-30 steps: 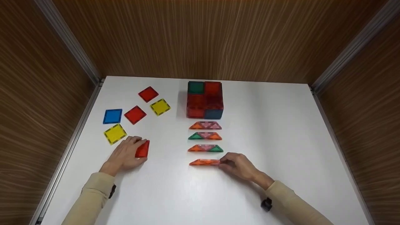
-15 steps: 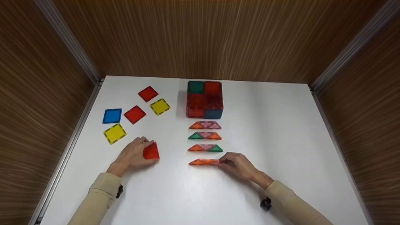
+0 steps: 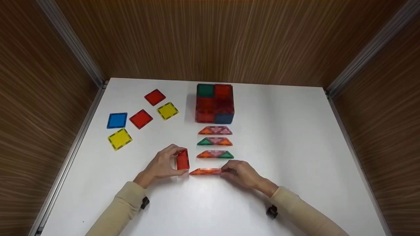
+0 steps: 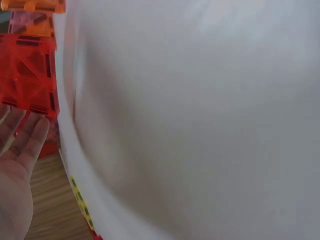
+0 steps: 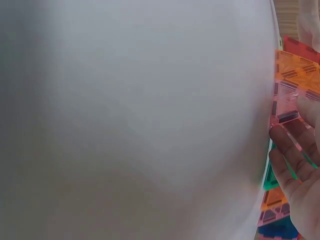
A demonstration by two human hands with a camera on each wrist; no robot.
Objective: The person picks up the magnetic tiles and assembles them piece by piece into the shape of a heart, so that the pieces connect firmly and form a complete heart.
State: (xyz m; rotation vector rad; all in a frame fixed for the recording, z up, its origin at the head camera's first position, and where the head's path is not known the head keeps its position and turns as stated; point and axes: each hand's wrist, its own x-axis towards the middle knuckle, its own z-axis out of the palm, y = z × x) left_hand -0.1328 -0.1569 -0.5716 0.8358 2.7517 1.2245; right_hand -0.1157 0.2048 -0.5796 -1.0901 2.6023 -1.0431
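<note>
My left hand (image 3: 160,165) holds a translucent red square magnetic tile (image 3: 183,159) upright, thumb at its near edge and fingers at its far edge. In the left wrist view the same red tile (image 4: 27,75) stands above the fingers. My right hand (image 3: 242,174) pinches the right end of a standing strip of orange and pink triangular magnetic tiles (image 3: 205,171). That strip's left tip is close beside the red tile. The right wrist view shows the thumb on the strip's pink part (image 5: 287,97). Behind it stand three similar strips, the nearest orange, pink and green (image 3: 215,154).
A box built of red, green and blue square tiles (image 3: 215,103) stands at the back middle. Flat on the left lie a blue tile (image 3: 117,120), yellow tiles (image 3: 120,139) and red tiles (image 3: 141,119). Wood-grain panels (image 3: 210,39) enclose the white table (image 3: 288,141).
My left hand has carried the red tile rightward, close to the strip. My right hand has shifted the orange and pink strip slightly left.
</note>
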